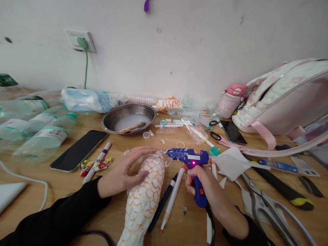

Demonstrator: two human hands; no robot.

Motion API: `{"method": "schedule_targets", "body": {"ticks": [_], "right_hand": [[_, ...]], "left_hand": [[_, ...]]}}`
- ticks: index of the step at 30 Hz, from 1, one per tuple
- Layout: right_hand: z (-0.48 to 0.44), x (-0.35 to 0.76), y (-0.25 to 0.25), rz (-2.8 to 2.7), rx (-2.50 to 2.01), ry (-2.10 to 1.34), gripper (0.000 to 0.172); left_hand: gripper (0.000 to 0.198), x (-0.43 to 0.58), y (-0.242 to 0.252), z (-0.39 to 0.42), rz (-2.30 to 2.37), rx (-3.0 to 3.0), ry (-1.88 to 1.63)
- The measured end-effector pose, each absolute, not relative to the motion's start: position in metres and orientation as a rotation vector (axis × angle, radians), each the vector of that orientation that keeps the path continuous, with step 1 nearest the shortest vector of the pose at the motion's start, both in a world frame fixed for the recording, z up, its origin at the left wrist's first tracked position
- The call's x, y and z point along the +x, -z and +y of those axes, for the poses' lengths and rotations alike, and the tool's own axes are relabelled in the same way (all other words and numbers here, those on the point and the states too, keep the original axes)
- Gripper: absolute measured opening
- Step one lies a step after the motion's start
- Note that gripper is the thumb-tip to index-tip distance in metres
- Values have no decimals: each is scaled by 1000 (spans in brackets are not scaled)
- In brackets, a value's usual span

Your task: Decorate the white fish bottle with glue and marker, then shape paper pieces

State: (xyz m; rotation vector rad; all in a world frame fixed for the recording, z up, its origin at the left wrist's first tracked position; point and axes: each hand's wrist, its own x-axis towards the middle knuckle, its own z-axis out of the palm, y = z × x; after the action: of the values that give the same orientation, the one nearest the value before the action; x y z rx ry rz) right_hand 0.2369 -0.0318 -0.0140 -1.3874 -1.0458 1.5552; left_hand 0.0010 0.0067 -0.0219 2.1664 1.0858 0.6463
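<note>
My right hand (198, 177) is wrapped round the handle of a blue hot glue gun (188, 155), whose small red light is lit. Its nozzle points left and meets the top end of a white fish-shaped piece (146, 194) painted with orange scales. My left hand (129, 169) curls over the upper left side of that piece and grips it, fingers across the top and thumb on the scales. A black marker (164, 201) and a white marker (173, 200) lie between the piece and the glue gun.
At the back stands a metal bowl (129, 118) with a brush in it. Plastic bottles (47, 138) and a phone (79, 150) lie left. Large scissors (263, 201), a box cutter (284, 186), another phone (233, 131) and a pink backpack (287, 99) are on the right.
</note>
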Motion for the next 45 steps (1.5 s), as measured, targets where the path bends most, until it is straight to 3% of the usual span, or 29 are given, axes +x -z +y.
{"method": "schedule_targets", "body": {"ticks": [5,12,21,27,33,45], "right_hand": [[-32,238,13,-1065,-1310,-1549,20],[-34,241,14,-1058,-1284,-1465,21],[-33,242,13,-1068,-1277,-1460,21],[-34,243,13,-1069,-1296,-1452,20],[-33,244,15,-1089,-1258,-1455,19],[-34,244,14,-1155,-1249,-1495,17]], "left_hand": [[40,1,20,8,1137,2088,-673],[14,-1,23,10,1087,1764,-776],[26,3,21,10,1162,1722,-785],[34,10,15,2,1411,2000,-782],[20,8,17,0,1410,1934,-774],[24,10,20,14,1366,1822,-792]]}}
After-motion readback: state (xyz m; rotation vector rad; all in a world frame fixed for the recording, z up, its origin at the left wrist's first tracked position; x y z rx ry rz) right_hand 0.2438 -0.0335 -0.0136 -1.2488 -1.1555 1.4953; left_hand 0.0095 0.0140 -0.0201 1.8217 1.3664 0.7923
